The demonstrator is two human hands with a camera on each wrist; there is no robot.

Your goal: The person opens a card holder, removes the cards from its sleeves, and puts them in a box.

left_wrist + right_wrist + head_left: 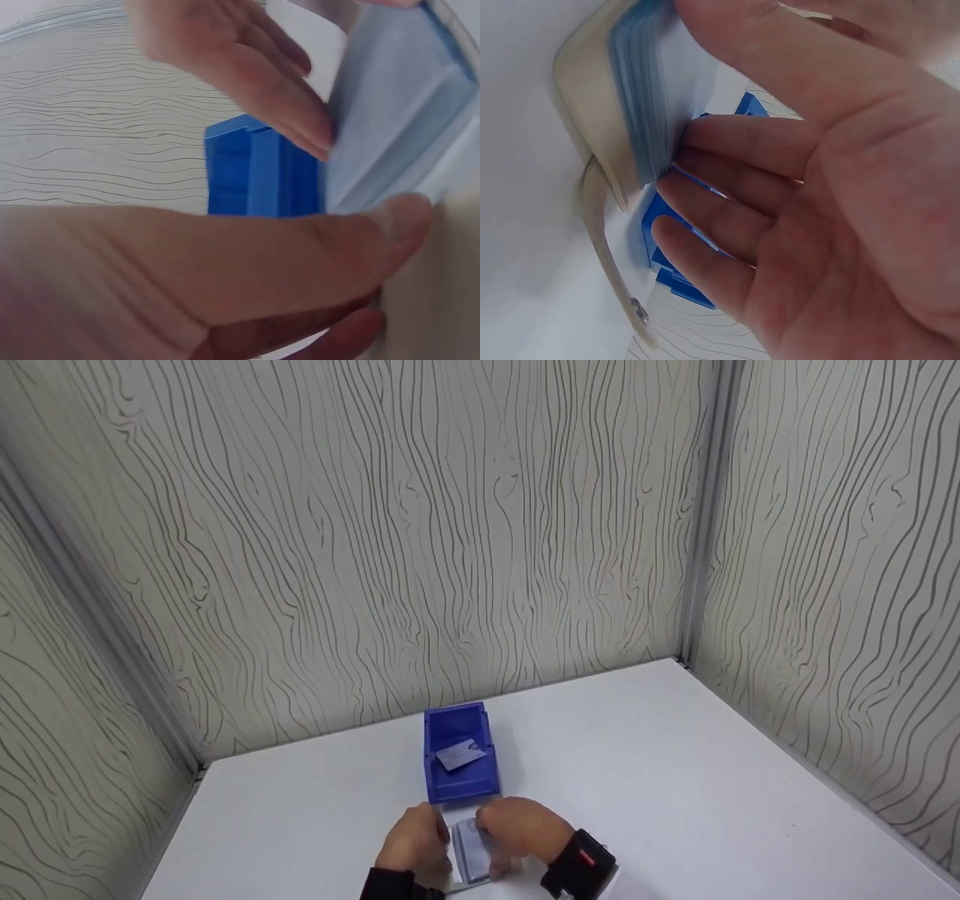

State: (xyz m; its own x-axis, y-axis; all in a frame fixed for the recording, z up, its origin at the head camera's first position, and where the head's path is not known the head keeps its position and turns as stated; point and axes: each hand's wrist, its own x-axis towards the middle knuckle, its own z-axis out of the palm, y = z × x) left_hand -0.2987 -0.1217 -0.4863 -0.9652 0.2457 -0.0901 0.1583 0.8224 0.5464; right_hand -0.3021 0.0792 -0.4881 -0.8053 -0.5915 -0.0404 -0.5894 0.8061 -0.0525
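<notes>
An open card holder (472, 851) with a stack of clear bluish sleeves (641, 90) lies on the table in front of me. Its cream cover (585, 82) has a strap (604, 225) with a metal snap, hanging loose in the right wrist view. My left hand (415, 840) holds the holder's left side, the thumb lying along the edge by the sleeves. With thumb and fingers at opposite edges, my right hand (525, 829) grips the sleeve stack. Just beyond both hands, a blue bin (463, 791) contains a pale card (461, 754), lying tilted.
The white table (592, 750) spreads to both sides of the bin. Wood-grain patterned panels (450, 525) with grey metal posts (705, 510) stand around its back and sides.
</notes>
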